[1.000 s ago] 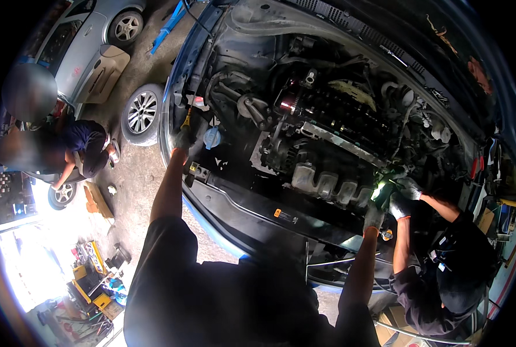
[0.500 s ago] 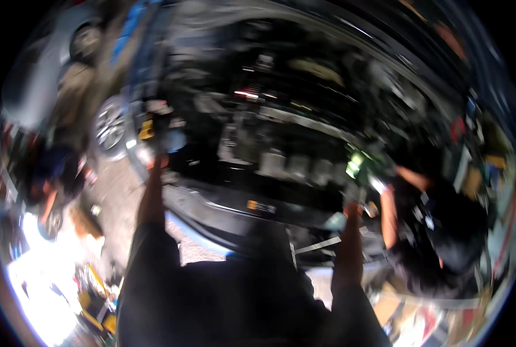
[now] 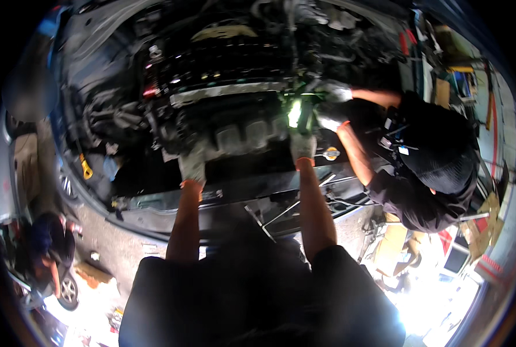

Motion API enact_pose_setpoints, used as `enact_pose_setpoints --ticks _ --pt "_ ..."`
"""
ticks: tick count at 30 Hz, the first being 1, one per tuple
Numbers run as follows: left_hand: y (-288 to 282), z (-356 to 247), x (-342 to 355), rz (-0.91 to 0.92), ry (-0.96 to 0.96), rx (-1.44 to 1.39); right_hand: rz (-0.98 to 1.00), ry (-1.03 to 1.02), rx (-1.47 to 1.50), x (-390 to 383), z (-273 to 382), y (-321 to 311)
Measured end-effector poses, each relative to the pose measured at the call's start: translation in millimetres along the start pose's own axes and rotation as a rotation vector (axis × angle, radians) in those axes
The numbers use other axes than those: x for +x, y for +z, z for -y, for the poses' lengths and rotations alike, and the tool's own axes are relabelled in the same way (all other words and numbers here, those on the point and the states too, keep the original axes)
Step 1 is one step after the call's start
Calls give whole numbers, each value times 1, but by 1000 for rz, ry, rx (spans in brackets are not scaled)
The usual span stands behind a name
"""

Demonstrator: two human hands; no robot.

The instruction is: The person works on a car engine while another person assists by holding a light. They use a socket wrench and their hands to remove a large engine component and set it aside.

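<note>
I lean over a car's open engine bay (image 3: pixel 229 63), both forearms reaching forward. My left hand (image 3: pixel 193 168), in a greyish-white glove with an orange cuff, reaches in beside a row of pale rounded engine parts (image 3: pixel 229 139). Its fingers blur into the dark parts, so their pose cannot be told. My right hand (image 3: pixel 303 146), gloved alike, is at the right end of that row. A bright greenish light (image 3: pixel 294 113) shines just beyond it; whether my hand holds it is unclear. Close by on the right are a co-worker's two gloved hands (image 3: pixel 329 123).
A co-worker in dark clothes and a dark knit cap (image 3: pixel 446 156) bends in from the right. A yellow-handled thing (image 3: pixel 86 167) lies at the bay's left edge. An orange-and-white round cap (image 3: pixel 331 153) sits right of my right hand. Another person (image 3: pixel 52 240) crouches by a wheel (image 3: pixel 68 291).
The view has swung right and steadied. My left hand has moved from the bay's left edge to the middle engine parts. My right hand stays near the light.
</note>
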State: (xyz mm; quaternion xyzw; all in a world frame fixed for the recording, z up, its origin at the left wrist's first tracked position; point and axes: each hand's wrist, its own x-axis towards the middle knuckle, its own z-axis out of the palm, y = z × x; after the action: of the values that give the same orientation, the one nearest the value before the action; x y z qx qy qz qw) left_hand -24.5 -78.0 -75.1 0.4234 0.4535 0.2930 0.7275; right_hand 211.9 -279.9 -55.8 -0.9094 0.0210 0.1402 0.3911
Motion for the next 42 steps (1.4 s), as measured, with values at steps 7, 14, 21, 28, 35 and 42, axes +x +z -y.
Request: enact_pose_setpoints --ticks 7,14,21,28,35,42 --pt "21 -18 0 -78 -49 173 8 61 -129 -2 24 -7" --pt "37 -51 -13 -186 -298 190 105 -1 -203 8 17 -10" --pt "55 -81 -12 -135 -272 86 72 -120 -381 6 45 -32" --pt "47 -76 -15 -84 -190 199 127 -34 -364 7 46 -47" --pt "27 -52 -13 -128 -215 185 208 -651 -700 22 1 -35" --pt "-6 -54 0 -211 -301 565 262 -197 -300 16 24 -39"
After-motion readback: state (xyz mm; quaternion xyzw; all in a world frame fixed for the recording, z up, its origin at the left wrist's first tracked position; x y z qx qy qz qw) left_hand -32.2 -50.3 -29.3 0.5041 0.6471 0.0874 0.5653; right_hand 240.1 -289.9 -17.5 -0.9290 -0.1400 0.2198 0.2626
